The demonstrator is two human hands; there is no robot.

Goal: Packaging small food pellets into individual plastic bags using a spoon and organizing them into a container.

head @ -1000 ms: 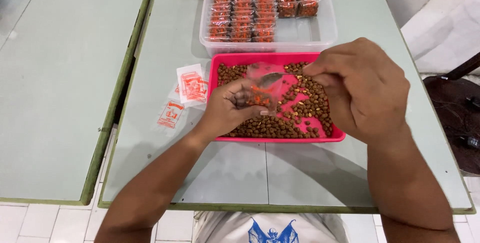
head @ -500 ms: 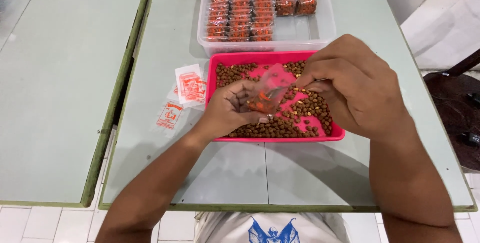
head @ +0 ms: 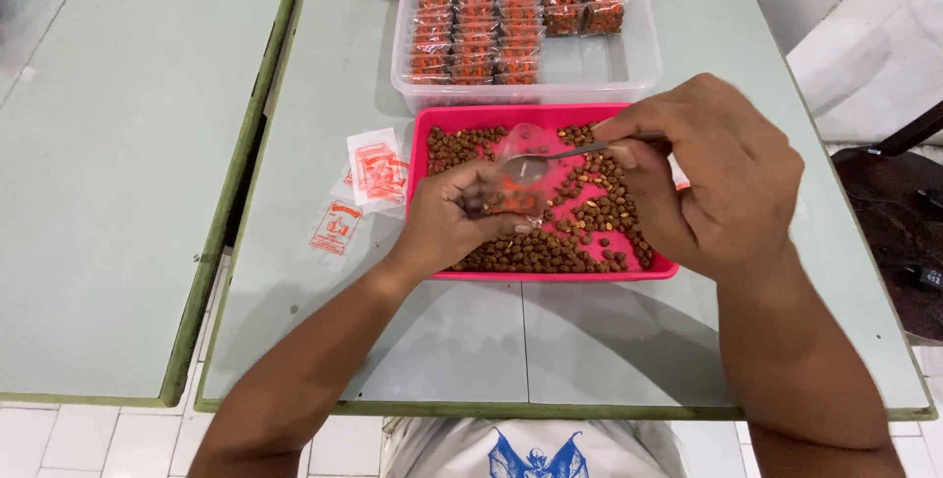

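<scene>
Left hand [head: 454, 215]: fingers curled around small clear bag [head: 518, 183].
Right hand [head: 712, 173]: fingertips pinch spoon [head: 550, 158], bowl at bag mouth.
Below fingers: pink tray [head: 550, 270].

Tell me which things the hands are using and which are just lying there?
In use:
left hand holding a small clear plastic bag with orange print
right hand holding a metal spoon
pink plastic tray of brown coated nuts

Lying about:
clear plastic tub of filled packets
flat empty bags
grey-green table
</scene>
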